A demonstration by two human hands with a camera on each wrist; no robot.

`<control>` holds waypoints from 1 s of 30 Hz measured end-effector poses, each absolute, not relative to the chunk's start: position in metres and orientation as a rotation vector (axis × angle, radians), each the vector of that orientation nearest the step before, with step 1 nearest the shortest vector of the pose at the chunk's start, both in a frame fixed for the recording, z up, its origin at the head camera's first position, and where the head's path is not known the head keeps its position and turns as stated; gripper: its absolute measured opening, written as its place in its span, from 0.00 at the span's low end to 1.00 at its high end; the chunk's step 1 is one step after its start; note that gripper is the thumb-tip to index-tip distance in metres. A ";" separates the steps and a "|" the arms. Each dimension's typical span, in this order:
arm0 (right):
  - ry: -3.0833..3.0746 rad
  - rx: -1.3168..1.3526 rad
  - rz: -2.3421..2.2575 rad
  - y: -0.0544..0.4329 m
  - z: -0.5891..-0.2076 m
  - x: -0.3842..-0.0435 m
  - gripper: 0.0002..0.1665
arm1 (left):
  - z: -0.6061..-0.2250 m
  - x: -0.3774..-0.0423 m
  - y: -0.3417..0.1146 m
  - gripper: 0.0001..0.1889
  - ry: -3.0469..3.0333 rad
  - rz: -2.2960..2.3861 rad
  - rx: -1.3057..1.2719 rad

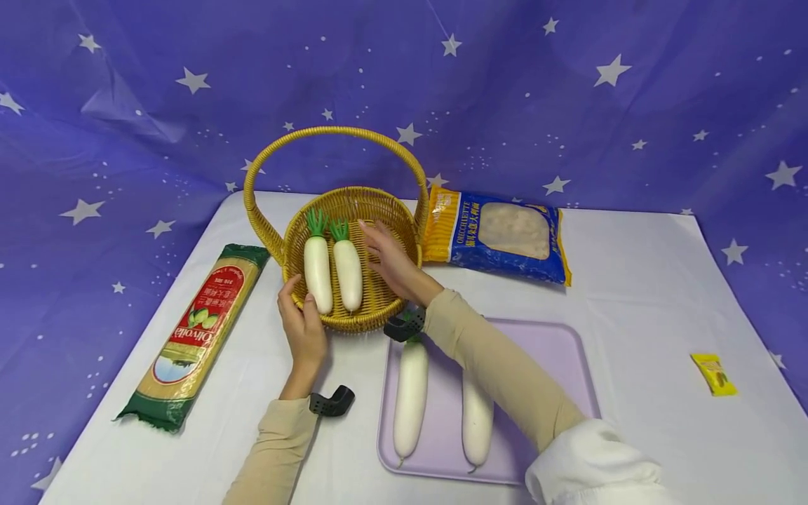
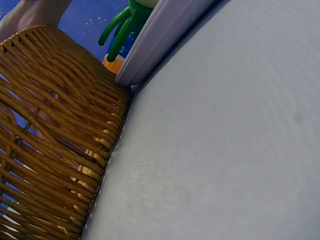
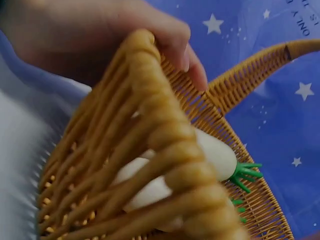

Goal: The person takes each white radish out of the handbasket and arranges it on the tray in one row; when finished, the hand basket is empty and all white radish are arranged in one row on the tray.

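A wicker basket (image 1: pixel 353 324) with a tall hoop handle holds two white radishes (image 1: pixel 318 273) with green tops, lying side by side. My left hand (image 1: pixel 304 337) grips the basket's front-left rim, thumb at the edge near a radish. My right hand (image 1: pixel 394 265) reaches over the right side of the basket, fingers extended inside beside the second radish (image 1: pixel 348 275) and holding nothing. In the right wrist view, the right hand (image 3: pixel 115 35) is right at the woven rim (image 3: pixel 175 130). The left wrist view shows the basket's outer wall (image 2: pixel 55 125); the left fingers are hidden there.
A lilac tray (image 1: pixel 549 351) with two larger white radishes (image 1: pixel 412 407) lies in front, partly under my right forearm. A blue and yellow pasta bag (image 1: pixel 505 235) is behind right, a spaghetti pack (image 1: pixel 198 337) at left, and a small yellow packet (image 1: pixel 714 374) far right.
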State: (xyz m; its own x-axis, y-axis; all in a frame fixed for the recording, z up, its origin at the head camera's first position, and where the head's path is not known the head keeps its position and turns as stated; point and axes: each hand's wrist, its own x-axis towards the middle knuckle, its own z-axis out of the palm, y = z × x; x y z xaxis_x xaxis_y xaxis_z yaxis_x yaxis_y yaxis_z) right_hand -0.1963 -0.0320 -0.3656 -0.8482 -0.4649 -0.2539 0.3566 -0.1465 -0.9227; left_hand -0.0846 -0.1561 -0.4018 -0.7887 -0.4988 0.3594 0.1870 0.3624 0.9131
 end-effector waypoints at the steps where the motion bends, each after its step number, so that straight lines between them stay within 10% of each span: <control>1: 1.659 -0.078 -1.982 -0.034 -0.366 -0.198 0.51 | -0.402 -0.085 -0.156 0.20 -2.022 -1.466 0.270; 30: 2.385 -0.166 -1.220 -0.054 -0.376 -0.186 0.70 | -0.401 -0.085 -0.157 0.20 -2.026 -1.493 0.274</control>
